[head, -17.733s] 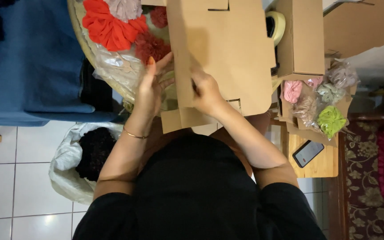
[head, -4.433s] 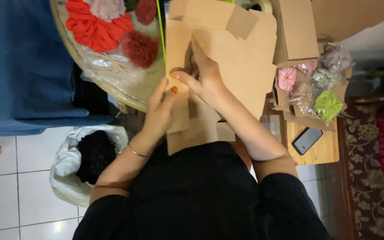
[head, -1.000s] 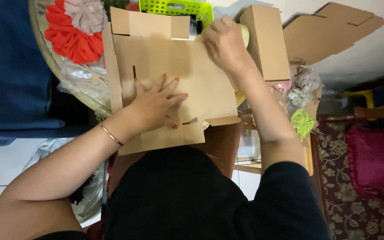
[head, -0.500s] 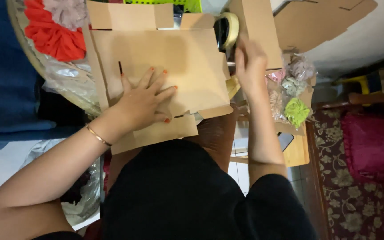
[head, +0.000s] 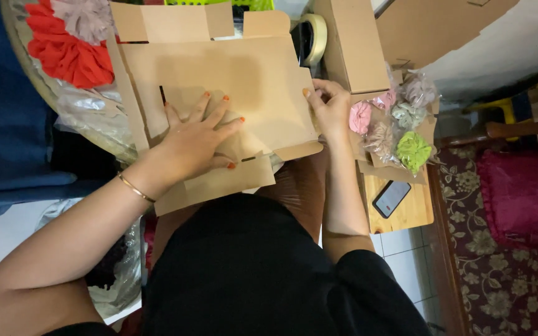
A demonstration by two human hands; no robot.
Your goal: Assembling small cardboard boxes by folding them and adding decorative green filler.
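A flat brown die-cut cardboard box blank (head: 250,81) lies across my lap and the surface ahead. My left hand (head: 197,134) presses flat on its lower left panel, fingers spread, nails painted orange, a thin gold bangle on the wrist. My right hand (head: 328,106) grips the blank's right edge flap with thumb and fingers. A folded cardboard box (head: 353,43) stands just beyond the right hand, and a roll of tape (head: 314,38) sits beside it.
Bagged scrunchies in pink, grey and green (head: 400,124) lie in a cardboard tray at right, with a phone (head: 391,198) on a small wooden stool. Red and grey fabric pieces (head: 66,43) sit in plastic at upper left. A bag (head: 110,274) stands on the tiled floor.
My right hand has come down from the tape roll to the blank's right edge. My left hand stays pressed on the cardboard, which has shifted slightly.
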